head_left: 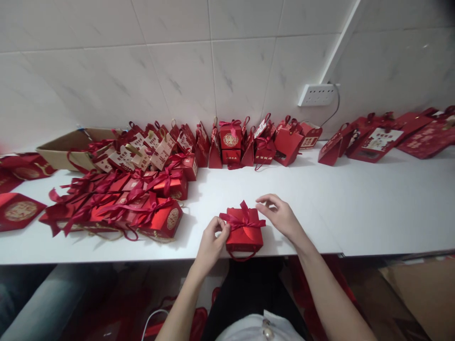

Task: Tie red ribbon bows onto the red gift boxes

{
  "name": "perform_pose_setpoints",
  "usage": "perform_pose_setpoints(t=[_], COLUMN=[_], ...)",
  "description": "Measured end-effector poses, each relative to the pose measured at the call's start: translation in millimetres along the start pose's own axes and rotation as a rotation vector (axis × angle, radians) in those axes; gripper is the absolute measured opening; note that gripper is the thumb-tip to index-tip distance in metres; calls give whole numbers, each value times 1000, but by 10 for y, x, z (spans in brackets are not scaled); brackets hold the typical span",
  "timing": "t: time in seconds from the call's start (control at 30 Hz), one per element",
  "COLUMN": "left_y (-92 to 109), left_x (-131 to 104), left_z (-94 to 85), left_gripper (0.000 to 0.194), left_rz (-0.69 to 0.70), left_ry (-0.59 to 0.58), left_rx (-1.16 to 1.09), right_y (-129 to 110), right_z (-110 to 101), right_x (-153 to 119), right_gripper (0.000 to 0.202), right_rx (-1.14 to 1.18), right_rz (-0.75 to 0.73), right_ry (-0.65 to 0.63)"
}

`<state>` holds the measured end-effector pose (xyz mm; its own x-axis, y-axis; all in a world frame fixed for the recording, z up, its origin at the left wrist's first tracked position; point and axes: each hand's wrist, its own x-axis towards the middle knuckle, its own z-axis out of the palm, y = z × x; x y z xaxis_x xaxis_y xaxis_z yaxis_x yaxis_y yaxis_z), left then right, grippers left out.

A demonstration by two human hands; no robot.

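A red gift box with a dark red ribbon bow on top stands at the front edge of the white table, a cord handle hanging at its near side. My left hand is at the box's left side, thumb and fingers pinched together at the left end of the ribbon. Just off the box's upper right corner, my right hand is raised with its fingers curved and apart, holding nothing that I can see.
Rows of ribboned red boxes lie on the left, near a cardboard box. More red boxes line the wall, below a white socket strip. Another person's leg shows at the lower left.
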<state>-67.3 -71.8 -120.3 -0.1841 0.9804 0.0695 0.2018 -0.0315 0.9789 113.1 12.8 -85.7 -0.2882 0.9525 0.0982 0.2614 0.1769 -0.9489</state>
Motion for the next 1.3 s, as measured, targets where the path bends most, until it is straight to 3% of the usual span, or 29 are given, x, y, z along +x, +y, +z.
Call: perform_pose_setpoints(t=[0.1, 0.23, 0.3, 0.47, 0.7, 0.83, 0.97, 1.1, 1.3], left_y=[-31, -70, -71, -7, 141, 197, 213, 222, 214], left_x=[11, 12, 2, -10, 38, 57, 79, 100, 131], left_z=[1, 4, -3, -43, -95, -121, -124, -106, -103], left_gripper=[22, 15, 11, 12, 44, 54, 54, 55, 58], left_rz=[17, 60, 90, 208, 361, 354, 339, 317, 275], left_ry=[18, 53, 69, 42, -202, -299, -319, -341, -375], left_rx=[-8, 0, 35, 221, 452, 541, 567, 537, 420], right_y=[-230, -350, -324, -136, 44, 178, 320, 289, 195], right_z=[136, 317, 342, 278, 288, 226, 27, -41, 128], right_x=[138, 254, 288, 369, 497, 551, 511, 353, 302], right_gripper=[12, 6, 5, 7, 16, 22, 42, 55, 41], right_rx=[-324, -463, -398, -219, -86, -49, -36, 38, 166], right_rz=[-200, -195, -158, -26, 93, 153, 232, 287, 233], right_ry=[-147, -439, -483, -392, -408, -328, -190, -303, -302])
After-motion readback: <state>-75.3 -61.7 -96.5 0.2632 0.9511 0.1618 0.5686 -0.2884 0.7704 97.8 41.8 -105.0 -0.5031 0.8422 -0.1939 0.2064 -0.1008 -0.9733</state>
